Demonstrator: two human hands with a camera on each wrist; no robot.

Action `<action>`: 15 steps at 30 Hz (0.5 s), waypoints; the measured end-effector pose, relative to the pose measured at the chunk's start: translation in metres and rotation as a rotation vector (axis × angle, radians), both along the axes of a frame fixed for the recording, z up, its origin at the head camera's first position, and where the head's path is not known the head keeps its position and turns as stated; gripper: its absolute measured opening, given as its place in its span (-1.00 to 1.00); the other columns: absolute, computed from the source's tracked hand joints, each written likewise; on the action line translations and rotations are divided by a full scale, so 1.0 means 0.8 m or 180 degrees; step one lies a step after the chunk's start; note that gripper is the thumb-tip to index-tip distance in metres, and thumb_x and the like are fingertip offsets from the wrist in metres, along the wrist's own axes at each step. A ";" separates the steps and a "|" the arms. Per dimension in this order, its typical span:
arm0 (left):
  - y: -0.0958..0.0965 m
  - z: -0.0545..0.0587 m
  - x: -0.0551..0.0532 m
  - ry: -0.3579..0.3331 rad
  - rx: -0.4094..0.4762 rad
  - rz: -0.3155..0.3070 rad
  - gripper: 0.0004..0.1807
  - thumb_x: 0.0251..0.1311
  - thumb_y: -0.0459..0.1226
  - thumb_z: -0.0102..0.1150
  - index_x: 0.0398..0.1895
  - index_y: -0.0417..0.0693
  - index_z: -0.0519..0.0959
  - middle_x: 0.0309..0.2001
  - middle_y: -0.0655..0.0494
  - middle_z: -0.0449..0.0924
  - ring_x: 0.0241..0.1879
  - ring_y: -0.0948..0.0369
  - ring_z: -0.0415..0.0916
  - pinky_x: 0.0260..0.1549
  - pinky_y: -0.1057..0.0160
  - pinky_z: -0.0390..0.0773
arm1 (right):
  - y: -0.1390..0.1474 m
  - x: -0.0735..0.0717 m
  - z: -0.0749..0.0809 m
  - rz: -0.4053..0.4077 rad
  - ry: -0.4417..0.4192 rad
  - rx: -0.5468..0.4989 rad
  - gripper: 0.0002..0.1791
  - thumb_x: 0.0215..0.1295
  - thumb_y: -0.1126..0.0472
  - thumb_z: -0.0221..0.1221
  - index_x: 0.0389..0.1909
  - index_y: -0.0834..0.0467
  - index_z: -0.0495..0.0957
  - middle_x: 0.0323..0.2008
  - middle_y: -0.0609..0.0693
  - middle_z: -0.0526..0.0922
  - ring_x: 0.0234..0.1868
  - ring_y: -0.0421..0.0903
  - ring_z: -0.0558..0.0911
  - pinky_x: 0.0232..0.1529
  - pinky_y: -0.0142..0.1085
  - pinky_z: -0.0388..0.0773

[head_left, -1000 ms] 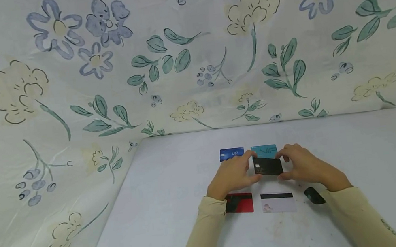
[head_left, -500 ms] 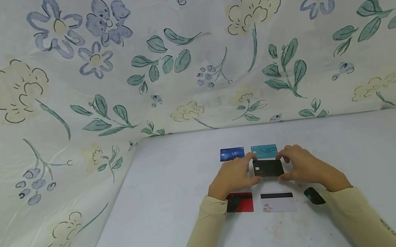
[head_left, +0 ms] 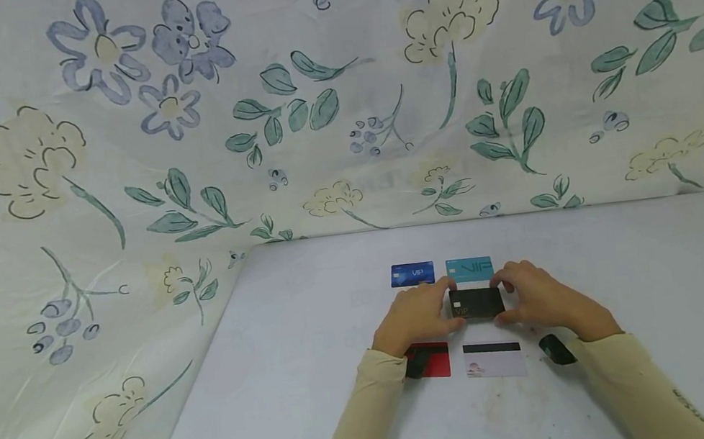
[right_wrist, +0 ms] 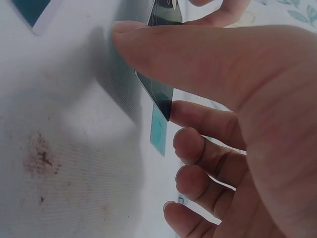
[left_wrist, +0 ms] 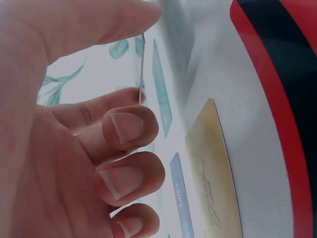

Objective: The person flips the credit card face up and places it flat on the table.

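A black VIP card [head_left: 477, 304] is held by its two short ends, between both hands. My left hand [head_left: 410, 314] pinches the left end with thumb and index finger; its other fingers curl loosely. On the right end, my right hand [head_left: 542, 297] grips with thumb and index finger. In the right wrist view the black card [right_wrist: 157, 91] stands off the table, with a shadow beside it. A teal VIP card [head_left: 469, 264] lies just beyond, and a blue VIP card [head_left: 412, 274] to its left. A gold card [left_wrist: 213, 168] under my left hand shows only in the left wrist view.
Nearer the person lie a red card [head_left: 436, 363] with a black stripe and a white card [head_left: 494, 363]. A dark device [head_left: 557, 349] sits at the right wrist. Flowered cloth [head_left: 339, 105] hangs behind the white table [head_left: 317, 368].
Both hands have brought the black card slightly toward the person and levelled it. More of the teal and blue cards shows now.
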State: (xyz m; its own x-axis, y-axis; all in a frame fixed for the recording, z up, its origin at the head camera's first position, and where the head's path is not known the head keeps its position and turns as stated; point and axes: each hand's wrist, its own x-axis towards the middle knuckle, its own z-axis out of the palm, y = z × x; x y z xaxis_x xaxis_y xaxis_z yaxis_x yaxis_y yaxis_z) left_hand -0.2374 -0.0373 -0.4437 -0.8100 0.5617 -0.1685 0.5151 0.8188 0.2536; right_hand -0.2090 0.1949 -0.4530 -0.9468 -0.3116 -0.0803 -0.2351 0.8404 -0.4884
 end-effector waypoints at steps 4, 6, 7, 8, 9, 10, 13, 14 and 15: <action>0.001 -0.004 -0.001 0.0033 -0.0036 -0.0017 -0.34 0.23 0.09 0.32 0.36 0.12 0.45 -0.06 0.13 0.74 -0.30 0.26 0.53 -0.17 0.20 0.64 | -0.001 0.000 -0.003 0.0014 -0.0013 0.0008 -0.35 0.00 0.05 0.59 0.10 0.20 0.61 -0.20 0.01 0.57 -0.09 0.00 0.44 -0.07 -0.12 0.51; 0.001 -0.006 -0.001 0.0043 -0.0044 -0.0025 -0.35 0.23 0.08 0.32 0.35 0.11 0.45 -0.09 0.14 0.74 -0.33 0.26 0.52 -0.21 0.22 0.63 | -0.001 0.000 -0.004 0.0013 -0.0041 0.0007 -0.35 0.00 0.05 0.59 0.09 0.20 0.61 -0.20 0.01 0.56 -0.09 0.00 0.44 -0.06 -0.11 0.51; 0.001 -0.006 -0.001 0.0048 -0.0048 -0.0028 -0.35 0.23 0.08 0.32 0.35 0.11 0.45 -0.11 0.13 0.74 -0.35 0.26 0.52 -0.24 0.22 0.62 | -0.001 0.000 -0.004 0.0013 -0.0061 0.0003 -0.35 0.00 0.05 0.60 0.09 0.20 0.61 -0.20 0.02 0.56 -0.09 0.00 0.44 -0.06 -0.11 0.50; 0.001 -0.007 -0.001 0.0045 -0.0048 -0.0023 -0.35 0.22 0.08 0.32 0.35 0.11 0.46 -0.11 0.13 0.74 -0.35 0.26 0.51 -0.25 0.22 0.62 | -0.002 0.000 -0.005 0.0006 -0.0079 0.0000 -0.35 0.00 0.04 0.60 0.10 0.20 0.61 -0.19 0.02 0.56 -0.09 0.00 0.44 -0.05 -0.11 0.50; 0.001 -0.007 -0.001 0.0043 -0.0054 -0.0016 -0.35 0.22 0.08 0.32 0.34 0.11 0.46 -0.11 0.13 0.74 -0.36 0.26 0.51 -0.26 0.22 0.62 | -0.002 0.000 -0.005 0.0004 -0.0094 0.0001 -0.34 0.00 0.04 0.60 0.10 0.20 0.61 -0.19 0.02 0.56 -0.09 0.01 0.44 -0.05 -0.10 0.50; 0.001 -0.008 -0.001 0.0042 -0.0062 -0.0014 -0.35 0.22 0.08 0.32 0.34 0.11 0.46 -0.10 0.12 0.74 -0.36 0.25 0.52 -0.26 0.22 0.63 | -0.002 0.000 -0.005 -0.0007 -0.0112 0.0002 -0.35 0.00 0.05 0.59 0.10 0.20 0.61 -0.19 0.02 0.55 -0.08 0.01 0.44 -0.04 -0.10 0.50; 0.002 -0.009 0.001 0.0038 -0.0087 0.0009 -0.35 0.21 0.09 0.32 0.34 0.11 0.47 -0.05 0.11 0.75 -0.33 0.25 0.53 -0.21 0.19 0.65 | -0.002 0.000 -0.006 -0.0007 -0.0129 0.0015 -0.35 0.01 0.05 0.59 0.11 0.21 0.61 -0.19 0.02 0.55 -0.08 0.01 0.44 -0.04 -0.10 0.50; 0.002 -0.009 0.001 0.0039 -0.0096 0.0013 -0.35 0.21 0.09 0.31 0.34 0.11 0.48 -0.03 0.11 0.75 -0.32 0.25 0.53 -0.19 0.18 0.65 | -0.002 0.000 -0.007 -0.0013 -0.0128 0.0019 -0.35 0.02 0.06 0.59 0.11 0.21 0.61 -0.20 0.02 0.55 -0.08 0.01 0.44 -0.04 -0.11 0.49; 0.002 -0.010 0.001 0.0041 -0.0107 0.0015 -0.35 0.21 0.09 0.31 0.34 0.11 0.48 -0.03 0.11 0.75 -0.31 0.25 0.54 -0.18 0.18 0.65 | -0.002 0.000 -0.008 -0.0009 -0.0130 0.0023 -0.35 0.02 0.07 0.58 0.11 0.21 0.60 -0.20 0.02 0.55 -0.08 0.01 0.44 -0.05 -0.10 0.49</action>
State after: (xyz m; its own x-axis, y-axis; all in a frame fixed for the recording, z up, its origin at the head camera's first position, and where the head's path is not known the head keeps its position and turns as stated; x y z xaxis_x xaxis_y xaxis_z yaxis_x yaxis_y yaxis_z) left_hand -0.2363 -0.0357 -0.4515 -0.8149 0.5520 -0.1769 0.5141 0.8292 0.2192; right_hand -0.2091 0.1930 -0.4593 -0.9437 -0.3080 -0.1210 -0.2127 0.8445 -0.4914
